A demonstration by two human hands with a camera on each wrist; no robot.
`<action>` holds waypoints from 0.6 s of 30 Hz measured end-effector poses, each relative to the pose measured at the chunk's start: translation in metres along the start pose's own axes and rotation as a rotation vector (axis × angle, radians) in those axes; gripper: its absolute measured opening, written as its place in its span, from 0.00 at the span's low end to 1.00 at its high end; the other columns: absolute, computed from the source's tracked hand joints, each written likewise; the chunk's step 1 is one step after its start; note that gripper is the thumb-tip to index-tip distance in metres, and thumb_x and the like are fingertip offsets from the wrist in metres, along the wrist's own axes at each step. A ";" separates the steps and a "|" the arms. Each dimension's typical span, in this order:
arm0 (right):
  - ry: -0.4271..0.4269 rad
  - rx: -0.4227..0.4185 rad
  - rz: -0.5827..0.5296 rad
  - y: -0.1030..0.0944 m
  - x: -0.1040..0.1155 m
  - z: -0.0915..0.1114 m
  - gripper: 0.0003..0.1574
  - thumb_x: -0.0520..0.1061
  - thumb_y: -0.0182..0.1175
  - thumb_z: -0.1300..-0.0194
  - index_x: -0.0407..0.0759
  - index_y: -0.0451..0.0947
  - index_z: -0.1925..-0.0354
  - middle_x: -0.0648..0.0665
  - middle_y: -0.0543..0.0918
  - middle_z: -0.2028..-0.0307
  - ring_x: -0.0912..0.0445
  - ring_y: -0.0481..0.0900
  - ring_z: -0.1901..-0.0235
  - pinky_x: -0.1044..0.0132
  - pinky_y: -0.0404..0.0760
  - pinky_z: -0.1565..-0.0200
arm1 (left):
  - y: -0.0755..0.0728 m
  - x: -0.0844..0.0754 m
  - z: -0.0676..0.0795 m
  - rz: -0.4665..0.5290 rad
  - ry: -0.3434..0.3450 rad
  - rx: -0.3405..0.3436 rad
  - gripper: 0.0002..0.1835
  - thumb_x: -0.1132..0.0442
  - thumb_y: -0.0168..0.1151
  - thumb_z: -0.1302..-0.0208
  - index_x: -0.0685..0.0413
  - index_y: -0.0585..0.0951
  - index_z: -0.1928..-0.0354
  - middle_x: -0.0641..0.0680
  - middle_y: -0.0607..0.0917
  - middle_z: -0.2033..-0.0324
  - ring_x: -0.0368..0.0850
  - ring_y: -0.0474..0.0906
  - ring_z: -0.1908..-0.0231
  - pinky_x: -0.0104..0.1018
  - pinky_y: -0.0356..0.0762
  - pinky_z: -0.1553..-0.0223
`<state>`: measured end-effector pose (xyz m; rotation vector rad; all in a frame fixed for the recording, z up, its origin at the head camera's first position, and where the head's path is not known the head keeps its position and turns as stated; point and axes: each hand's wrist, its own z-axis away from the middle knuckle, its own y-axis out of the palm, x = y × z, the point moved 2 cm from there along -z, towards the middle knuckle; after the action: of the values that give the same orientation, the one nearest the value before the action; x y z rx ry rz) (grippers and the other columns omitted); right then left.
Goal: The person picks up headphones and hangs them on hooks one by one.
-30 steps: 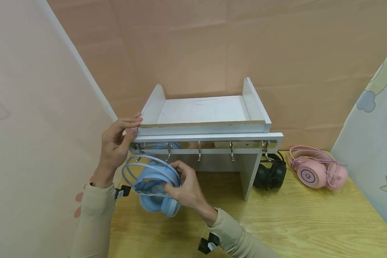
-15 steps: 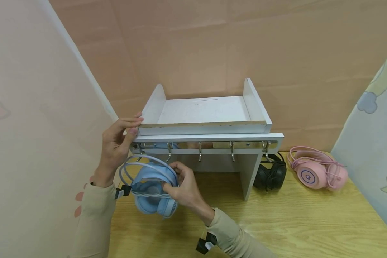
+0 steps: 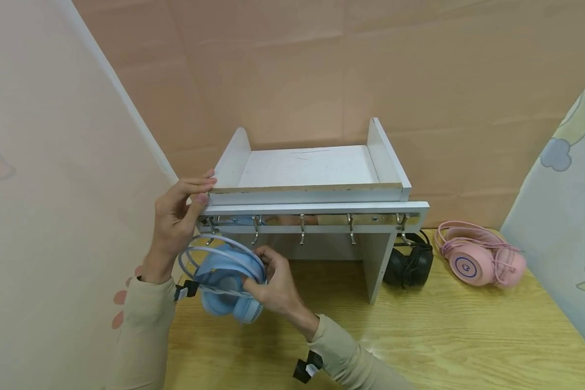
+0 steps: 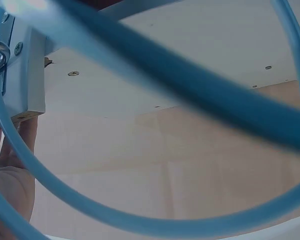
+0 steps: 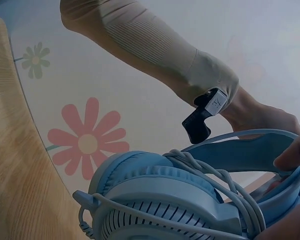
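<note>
My right hand (image 3: 278, 281) pinches the band of the light-blue headphones (image 3: 224, 262), thumb on the near side. Their ear cups hang downward, and the right wrist view shows a cable wound around the headphones (image 5: 160, 190). The headband's thin outer hoops overlap the lower end of the leftmost metal hook (image 3: 210, 230). My left hand (image 3: 175, 216) grips the left end of the white hook rack (image 3: 312, 207), fingers at the upper edge. In the left wrist view, blurred blue hoops (image 4: 155, 225) cross in front of the rail end and my fingers (image 4: 27, 132).
Black headphones (image 3: 409, 265) are at the rack's right end, below the rightmost hook. Pink headphones (image 3: 473, 262) with a wound cable lie farther right on the wooden table (image 3: 443, 325). Papered walls stand behind and on both sides.
My right hand and the blue headphones have shifted a little to the left, closer to my left wrist. My left hand keeps its hold on the rack.
</note>
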<state>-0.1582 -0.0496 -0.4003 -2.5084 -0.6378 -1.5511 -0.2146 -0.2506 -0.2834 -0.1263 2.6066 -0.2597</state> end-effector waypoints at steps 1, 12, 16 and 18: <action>0.001 0.001 -0.001 0.000 -0.001 0.000 0.20 0.34 0.61 0.40 0.28 0.77 0.48 0.29 0.85 0.56 0.60 0.84 0.60 0.69 0.85 0.57 | 0.000 0.000 0.000 0.003 -0.004 0.001 0.09 0.79 0.58 0.27 0.81 0.82 0.51 0.57 0.90 0.48 0.57 0.81 0.32 0.37 0.86 0.37; 0.000 0.005 0.008 -0.001 -0.006 -0.002 0.28 0.35 0.64 0.39 0.28 0.76 0.41 0.29 0.84 0.50 0.59 0.83 0.55 0.66 0.85 0.50 | 0.001 0.000 0.001 0.026 -0.008 0.007 0.10 0.83 0.56 0.29 0.81 0.82 0.50 0.59 0.90 0.47 0.57 0.80 0.31 0.37 0.87 0.38; 0.019 0.010 0.015 -0.002 -0.008 -0.003 0.29 0.37 0.65 0.38 0.30 0.76 0.39 0.30 0.84 0.47 0.59 0.83 0.53 0.66 0.85 0.49 | 0.000 0.000 0.000 0.025 0.003 0.005 0.10 0.82 0.56 0.28 0.81 0.82 0.51 0.58 0.90 0.47 0.57 0.81 0.31 0.37 0.86 0.37; 0.027 0.004 0.019 -0.003 -0.008 -0.003 0.30 0.38 0.65 0.38 0.31 0.76 0.38 0.31 0.84 0.46 0.59 0.83 0.52 0.65 0.85 0.48 | -0.001 0.001 0.000 0.026 0.014 0.002 0.09 0.81 0.57 0.28 0.82 0.82 0.51 0.58 0.90 0.47 0.57 0.81 0.32 0.37 0.86 0.37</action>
<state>-0.1652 -0.0506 -0.4065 -2.4783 -0.6116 -1.5729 -0.2153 -0.2512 -0.2837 -0.0901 2.6197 -0.2554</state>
